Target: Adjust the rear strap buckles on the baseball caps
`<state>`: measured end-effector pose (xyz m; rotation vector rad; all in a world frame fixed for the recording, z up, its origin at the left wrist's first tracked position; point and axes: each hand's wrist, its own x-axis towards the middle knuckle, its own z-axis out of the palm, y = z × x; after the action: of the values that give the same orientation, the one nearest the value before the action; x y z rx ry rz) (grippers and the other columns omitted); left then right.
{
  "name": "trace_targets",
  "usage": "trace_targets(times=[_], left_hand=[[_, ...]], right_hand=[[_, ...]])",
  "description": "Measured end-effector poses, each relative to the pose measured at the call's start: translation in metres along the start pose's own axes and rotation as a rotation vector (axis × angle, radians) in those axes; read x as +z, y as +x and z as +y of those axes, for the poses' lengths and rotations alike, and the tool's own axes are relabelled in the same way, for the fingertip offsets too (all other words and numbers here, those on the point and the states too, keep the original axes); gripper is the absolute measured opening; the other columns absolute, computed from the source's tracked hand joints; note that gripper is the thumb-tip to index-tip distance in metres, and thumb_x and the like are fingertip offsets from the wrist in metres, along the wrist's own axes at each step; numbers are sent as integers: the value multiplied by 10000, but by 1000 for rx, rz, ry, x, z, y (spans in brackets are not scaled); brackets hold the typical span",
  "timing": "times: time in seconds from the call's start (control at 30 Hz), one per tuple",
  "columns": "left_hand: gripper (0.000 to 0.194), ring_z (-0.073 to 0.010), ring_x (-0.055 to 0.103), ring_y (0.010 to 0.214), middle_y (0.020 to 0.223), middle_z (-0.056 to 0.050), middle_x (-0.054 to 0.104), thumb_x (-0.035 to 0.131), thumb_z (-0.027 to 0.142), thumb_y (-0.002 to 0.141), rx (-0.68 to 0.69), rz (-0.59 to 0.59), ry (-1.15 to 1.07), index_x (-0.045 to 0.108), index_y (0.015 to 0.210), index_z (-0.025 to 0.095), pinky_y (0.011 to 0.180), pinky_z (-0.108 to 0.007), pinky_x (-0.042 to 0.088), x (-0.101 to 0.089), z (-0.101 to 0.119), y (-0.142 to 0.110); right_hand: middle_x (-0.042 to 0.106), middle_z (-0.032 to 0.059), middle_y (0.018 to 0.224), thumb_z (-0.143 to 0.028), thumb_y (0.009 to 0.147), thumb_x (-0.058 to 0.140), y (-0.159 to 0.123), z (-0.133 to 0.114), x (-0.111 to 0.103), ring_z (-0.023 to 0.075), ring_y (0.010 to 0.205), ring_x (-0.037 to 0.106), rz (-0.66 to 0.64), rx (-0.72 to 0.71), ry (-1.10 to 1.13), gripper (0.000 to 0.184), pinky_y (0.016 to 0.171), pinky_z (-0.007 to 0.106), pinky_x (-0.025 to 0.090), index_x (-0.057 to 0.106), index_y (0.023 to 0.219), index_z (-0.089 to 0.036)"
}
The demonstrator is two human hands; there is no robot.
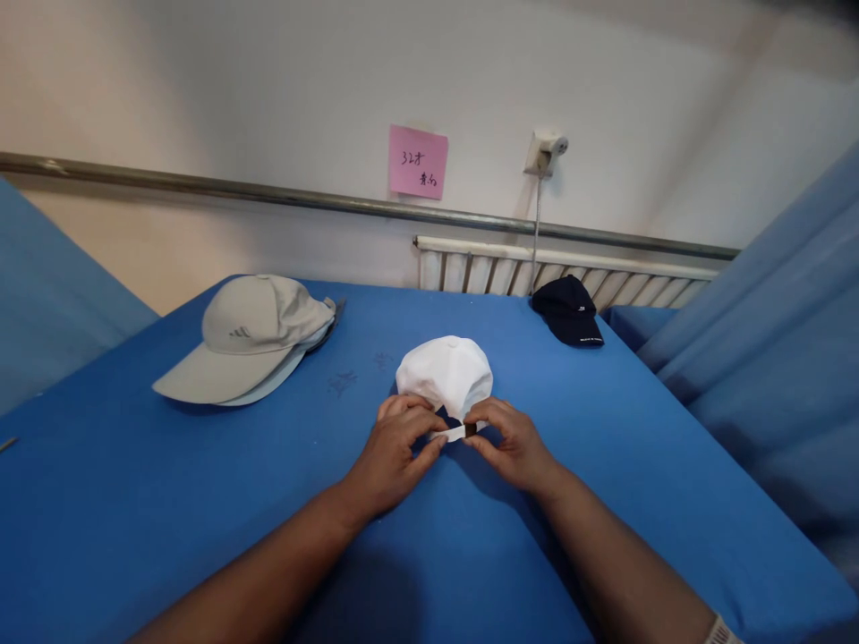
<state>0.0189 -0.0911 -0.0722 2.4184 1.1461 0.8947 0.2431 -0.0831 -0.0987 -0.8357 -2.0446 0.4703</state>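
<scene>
A white baseball cap (448, 368) sits at the middle of the blue-covered table, its back strap turned toward me. My left hand (397, 447) pinches the white strap (455, 434) between thumb and fingers from the left. From the other side, my right hand (514, 440) grips the strap's right end, beside a small dark brown patch. Between the hands, the cap's rear opening shows a dark navy inside. The cap's brim is hidden behind its crown.
Several stacked caps, a beige one (242, 326) on top, lie at the left. A navy cap (569, 309) rests at the far right corner. Behind the table (201, 501) are a radiator (483, 266), a metal rail (268, 190) and a socket (540, 152). Blue curtains (771, 358) hang alongside.
</scene>
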Motion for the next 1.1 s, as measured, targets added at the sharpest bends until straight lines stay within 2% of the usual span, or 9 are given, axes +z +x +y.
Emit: trace_targets(times=[0.1,0.3,0.47,0.63,0.83,1.1], left_hand=[[120,-207,569,961,848,-3,663,561,269,916,-22,5,-22,652,852,223,928,-397,354,1,2,0],[137,-188,563,866,800,0,616,567,274,907,-54,30,-43,642,811,210,878,-375,367,7,7,1],[117,-184,564,858,795,4,623,588,269,892,-52,46,-51,644,806,210,886,-376,371,11,11,0],[109,-181,567,850,786,3,627,601,256,885,-77,105,-43,647,798,209,883,-371,374,11,6,0],[114,-178,582,848,790,13,648,600,283,898,-46,50,-52,691,848,236,884,-373,370,13,3,1],[165,-194,583,853,790,-10,663,573,301,898,-104,59,-71,702,828,225,889,-386,386,13,8,1]], right_hand=[[677,31,930,-197,896,619,1,-3,-1,190,881,628,-27,-13,-13,104,823,339,434,595,989,-238],[670,37,952,-195,899,612,0,-5,1,197,906,622,-55,-10,-54,99,857,366,416,587,988,-231],[671,37,955,-194,896,617,0,-4,4,198,903,619,-61,-29,-70,104,856,375,418,580,986,-230],[673,35,950,-194,897,622,0,-7,2,195,899,624,-32,-23,-54,111,856,370,418,582,994,-231],[673,37,961,-201,899,615,0,-7,2,201,914,624,-71,-17,-68,102,859,374,417,584,989,-238],[676,30,961,-190,897,619,1,-8,5,192,909,625,-61,-43,-57,108,863,366,427,587,990,-235]])
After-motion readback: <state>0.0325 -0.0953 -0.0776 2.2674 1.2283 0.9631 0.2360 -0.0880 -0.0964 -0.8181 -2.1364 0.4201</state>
